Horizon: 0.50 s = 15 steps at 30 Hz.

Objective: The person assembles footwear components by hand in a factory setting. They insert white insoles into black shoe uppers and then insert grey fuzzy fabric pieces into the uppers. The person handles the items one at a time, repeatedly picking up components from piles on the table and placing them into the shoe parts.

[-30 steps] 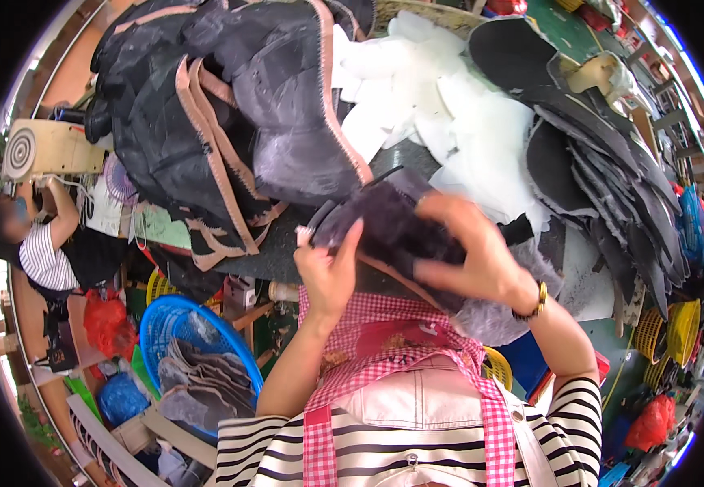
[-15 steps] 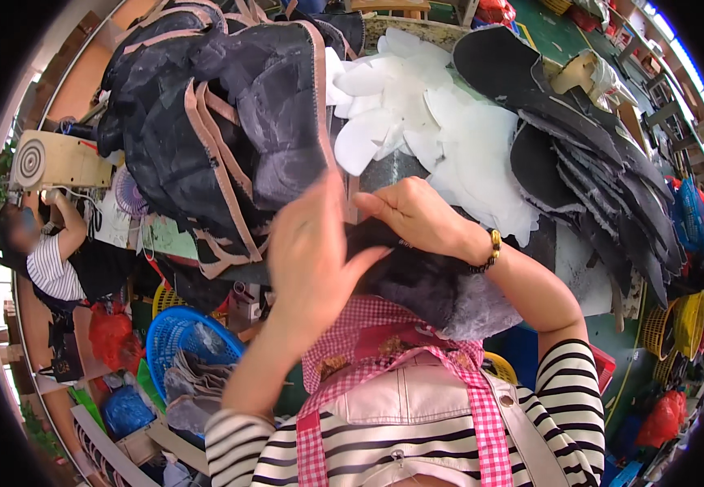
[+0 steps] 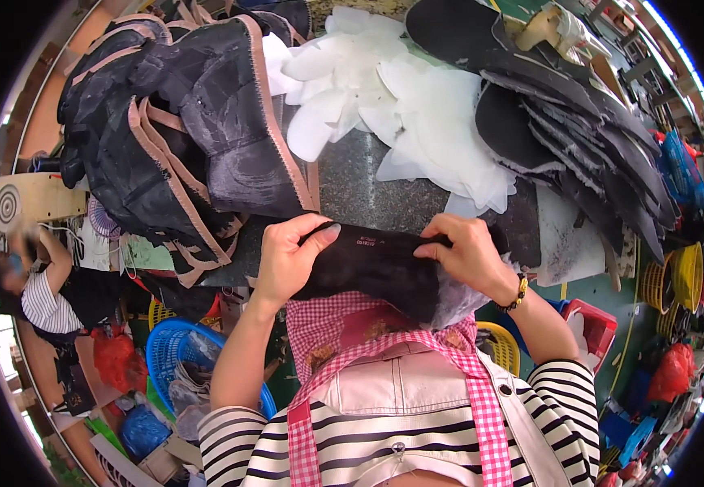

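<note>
Between my hands stretches a black piece of soft material (image 3: 368, 272) with a grey fleecy side (image 3: 464, 299) showing at its right end. My left hand (image 3: 291, 256) pinches its upper left edge, thumb on top. Thumb and fingers of my right hand (image 3: 467, 253) close on the upper right edge. The piece hangs just over the near edge of a dark speckled tabletop (image 3: 360, 187), in front of my pink checked apron (image 3: 311, 321). Small print shows near its top edge. Its underside is hidden.
At the left lies a heap of black sewn pieces (image 3: 246, 146) with tan edging. White cut sheets (image 3: 433, 122) spread over the middle, and dark fleece-edged pieces (image 3: 563, 122) are stacked right. A blue basket (image 3: 165, 349) stands below left. Another person (image 3: 43, 300) sits far left.
My left hand, blurred and raised before, has come down onto the piece's left edge. My right hand has shifted right and down. The piece is now spread wider, with its print visible.
</note>
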Available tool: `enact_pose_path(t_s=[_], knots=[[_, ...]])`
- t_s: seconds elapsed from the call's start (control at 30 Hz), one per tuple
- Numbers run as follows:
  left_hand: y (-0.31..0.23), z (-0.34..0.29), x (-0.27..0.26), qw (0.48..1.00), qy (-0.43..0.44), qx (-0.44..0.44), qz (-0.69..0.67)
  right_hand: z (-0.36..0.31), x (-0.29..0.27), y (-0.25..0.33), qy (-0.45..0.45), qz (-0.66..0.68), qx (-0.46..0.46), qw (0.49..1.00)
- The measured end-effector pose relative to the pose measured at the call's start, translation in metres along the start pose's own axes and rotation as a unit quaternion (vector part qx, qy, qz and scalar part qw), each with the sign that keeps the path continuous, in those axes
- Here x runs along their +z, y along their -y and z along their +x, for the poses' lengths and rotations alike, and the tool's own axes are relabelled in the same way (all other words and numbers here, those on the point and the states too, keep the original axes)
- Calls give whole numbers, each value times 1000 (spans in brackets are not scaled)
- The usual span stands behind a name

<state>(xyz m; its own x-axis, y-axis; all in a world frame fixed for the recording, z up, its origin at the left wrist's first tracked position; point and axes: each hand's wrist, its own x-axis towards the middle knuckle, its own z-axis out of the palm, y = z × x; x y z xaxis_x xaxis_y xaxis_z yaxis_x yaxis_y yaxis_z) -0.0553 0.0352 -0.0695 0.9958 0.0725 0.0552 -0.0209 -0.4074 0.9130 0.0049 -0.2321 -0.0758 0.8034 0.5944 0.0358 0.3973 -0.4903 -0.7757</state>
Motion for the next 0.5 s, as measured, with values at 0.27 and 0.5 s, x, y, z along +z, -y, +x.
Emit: enact_pose_path(t_s=[0.27,0.5], knots=[[-21,-31,0,1000,3,22,-11,10,2,8,18,67,-89,994],[-16,-48,0,995,-13,-74,-62,14,14,17,51,-30,-73,996]])
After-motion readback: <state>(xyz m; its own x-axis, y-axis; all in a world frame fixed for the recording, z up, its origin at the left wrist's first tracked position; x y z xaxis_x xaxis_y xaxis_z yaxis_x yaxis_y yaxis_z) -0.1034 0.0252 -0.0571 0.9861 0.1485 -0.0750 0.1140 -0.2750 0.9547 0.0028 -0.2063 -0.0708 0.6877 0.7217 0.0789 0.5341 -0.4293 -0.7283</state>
